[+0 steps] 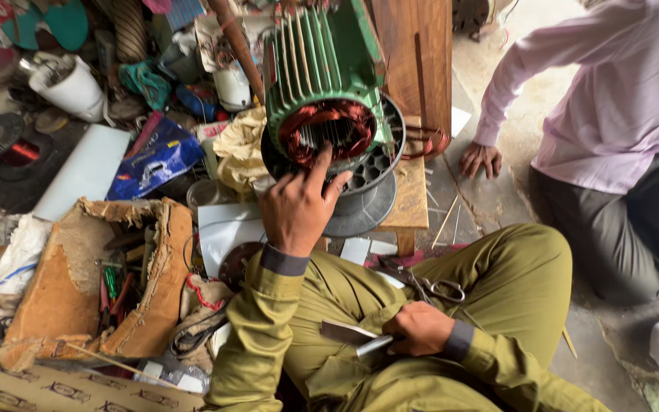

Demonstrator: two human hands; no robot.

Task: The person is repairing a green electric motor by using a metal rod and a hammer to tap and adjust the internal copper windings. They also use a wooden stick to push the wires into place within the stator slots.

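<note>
Crowding the floor left of the green motor housing are a torn cardboard box of tools and heaped clutter; right of it, bare floor reaches a kneeling person. Finned and open-ended, the housing shows copper windings and sits on a wooden stool, close to its edge. Just below the windings, the left hand touches them, fingers spread. Well below, the right hand grips a flat metal tool.
</note>
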